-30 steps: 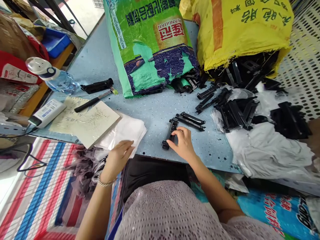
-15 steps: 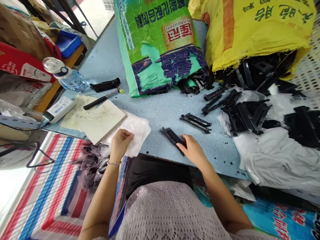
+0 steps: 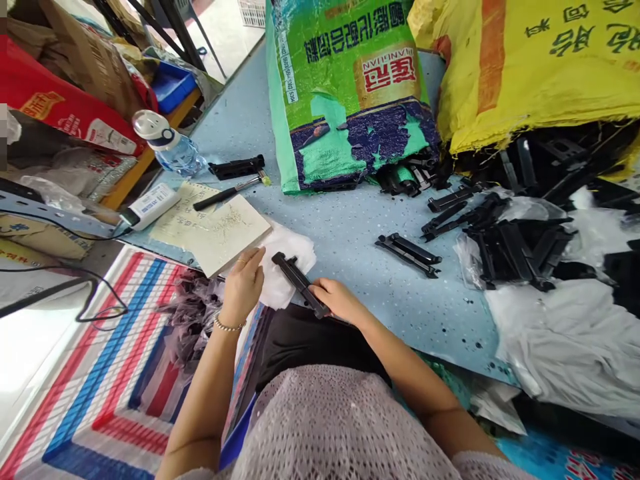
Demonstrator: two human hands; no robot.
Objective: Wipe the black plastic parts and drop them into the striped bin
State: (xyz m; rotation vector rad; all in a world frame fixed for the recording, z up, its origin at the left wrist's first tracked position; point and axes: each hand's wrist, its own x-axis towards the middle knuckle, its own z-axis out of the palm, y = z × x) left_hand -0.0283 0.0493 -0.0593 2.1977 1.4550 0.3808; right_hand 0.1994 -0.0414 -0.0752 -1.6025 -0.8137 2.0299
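Black plastic, long and narrow with projecting lugs at its ends, makes up the slotted part in the right hand, whose thumb and fingers grasp its near end. Its far end points forward and to the left, over the thin white stack of film-like sheets lying between the two hands. At the left edge of those sheets is the left hand, palm down with its fingers slightly bent; I cannot tell whether it pinches a sheet.

Just ahead of the left hand lies a cream-coloured rectangular board, and beyond that a slim tool with a black handle. Further off in that direction stands a clear blue plastic bottle with a white lid.

Forward and to the right of the right hand, two black plastic parts lie side by side on the speckled blue tabletop. Well to that hand's right is a jumbled pile of black parts, with crumpled white cloth on its near side.
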